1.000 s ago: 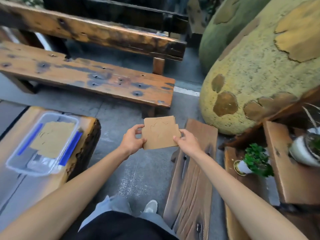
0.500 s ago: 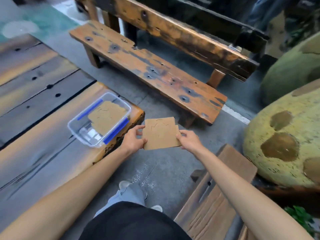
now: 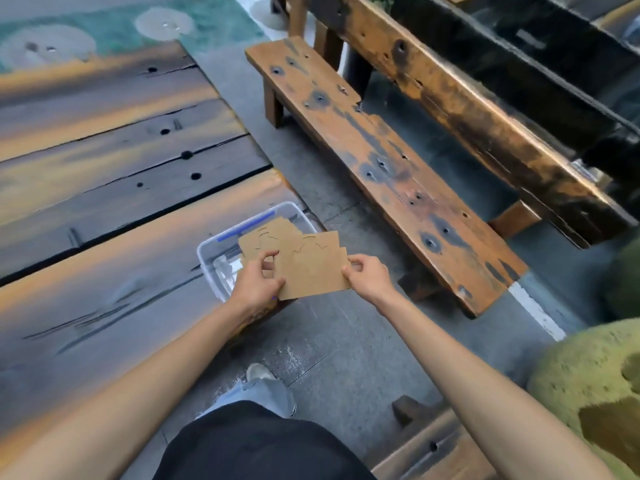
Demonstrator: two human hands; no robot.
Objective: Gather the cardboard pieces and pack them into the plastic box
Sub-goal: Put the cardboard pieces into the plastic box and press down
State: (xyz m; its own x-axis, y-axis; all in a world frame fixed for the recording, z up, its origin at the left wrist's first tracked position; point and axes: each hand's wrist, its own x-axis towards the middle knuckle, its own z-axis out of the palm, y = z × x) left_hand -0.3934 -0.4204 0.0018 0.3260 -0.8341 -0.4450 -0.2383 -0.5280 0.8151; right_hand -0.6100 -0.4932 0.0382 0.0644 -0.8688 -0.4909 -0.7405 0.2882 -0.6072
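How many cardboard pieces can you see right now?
2: one cardboard piece pinched between left hand and right hand; another inside the plastic box. More may lie hidden underneath.

can't read any text from here tbh, no labels, brands or numbers anywhere, only cut marks on the cardboard piece [image 3: 311, 268] at center frame.

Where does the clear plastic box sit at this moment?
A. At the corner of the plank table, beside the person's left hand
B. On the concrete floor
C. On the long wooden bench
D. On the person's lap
A: the plastic box rests on the near corner of the plank table, just beyond the left hand, which with the right hand holds a cardboard piece.
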